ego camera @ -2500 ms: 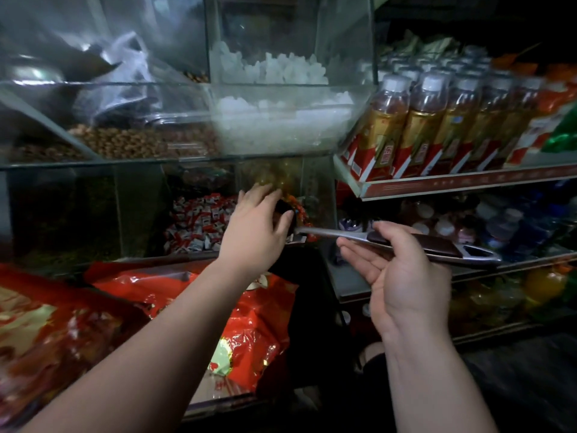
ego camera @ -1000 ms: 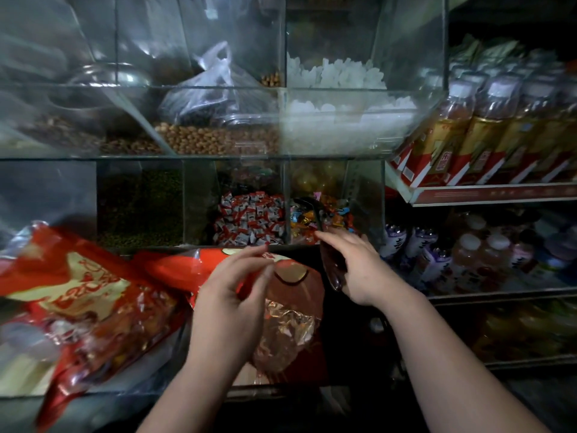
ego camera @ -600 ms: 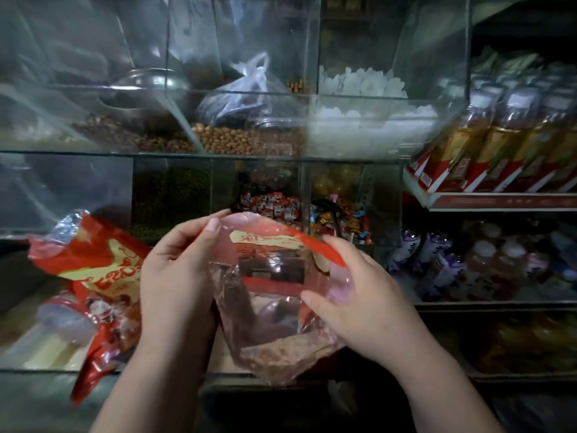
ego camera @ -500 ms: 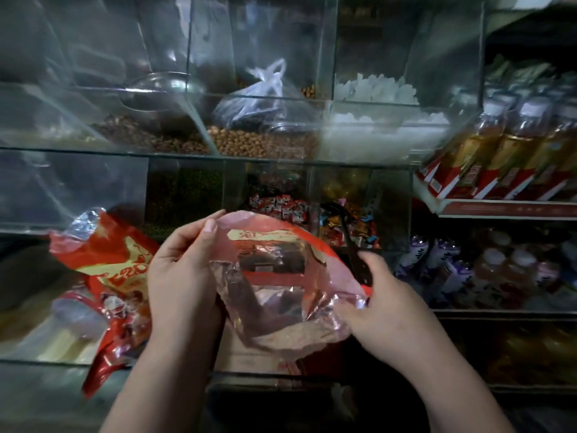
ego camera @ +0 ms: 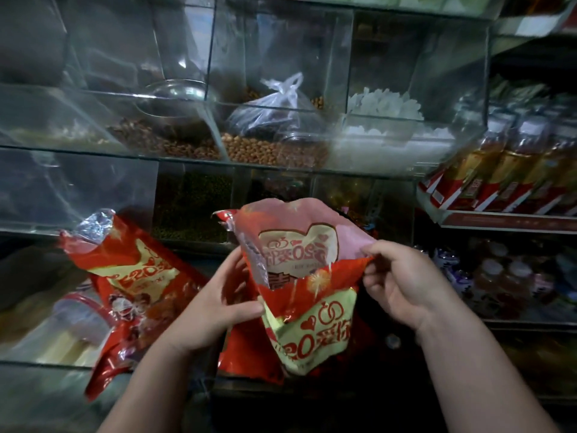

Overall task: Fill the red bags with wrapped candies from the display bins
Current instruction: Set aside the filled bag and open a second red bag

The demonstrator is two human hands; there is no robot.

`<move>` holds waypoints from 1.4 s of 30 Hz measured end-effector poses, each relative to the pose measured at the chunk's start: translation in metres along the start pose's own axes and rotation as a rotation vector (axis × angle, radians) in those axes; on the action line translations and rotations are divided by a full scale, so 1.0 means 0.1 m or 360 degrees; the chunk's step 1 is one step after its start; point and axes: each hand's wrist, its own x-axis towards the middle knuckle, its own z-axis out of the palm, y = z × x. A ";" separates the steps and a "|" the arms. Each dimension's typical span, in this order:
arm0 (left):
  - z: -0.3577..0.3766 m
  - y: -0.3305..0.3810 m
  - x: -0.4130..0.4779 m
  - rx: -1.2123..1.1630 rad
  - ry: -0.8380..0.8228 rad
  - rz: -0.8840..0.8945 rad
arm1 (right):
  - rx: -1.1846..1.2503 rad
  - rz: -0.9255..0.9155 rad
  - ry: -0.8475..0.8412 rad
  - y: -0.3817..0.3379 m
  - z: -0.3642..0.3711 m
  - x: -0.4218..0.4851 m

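I hold a red bag (ego camera: 307, 310) with a yellow printed panel upright in front of me, its mouth spread open. My left hand (ego camera: 215, 304) grips its left edge, and my right hand (ego camera: 402, 282) pinches the right rim. The bag hides most of the lower candy bins (ego camera: 281, 185) behind it. A second red bag (ego camera: 137, 295), with wrapped candies inside, lies tilted on the counter to the left, its top open.
Glass display bins fill the upper shelf: nuts (ego camera: 268, 148), a tied clear plastic bag (ego camera: 274, 110), white sugar lumps (ego camera: 387, 107) and a metal bowl (ego camera: 178, 89). Bottled drinks (ego camera: 505, 164) stand on racks at the right. A glass counter edge (ego camera: 46, 364) runs low at the left.
Both hands left the bin and the scoop and took up the red bag. They spread its mouth and raised it upright. The view has shifted left and closer.
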 end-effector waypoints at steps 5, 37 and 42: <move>0.09 -0.26 0.08 0.0180 0.0284 -0.0230 | 0.0393 0.0079 -0.0081 0.13 0.06 0.15; 0.07 -0.26 0.13 0.0406 0.1504 -0.0250 | -0.0885 -0.0204 -0.0635 0.86 0.40 0.32; -0.01 -0.34 0.05 0.0305 0.1167 -0.0328 | -0.0580 -0.0109 -0.0598 0.85 0.35 0.41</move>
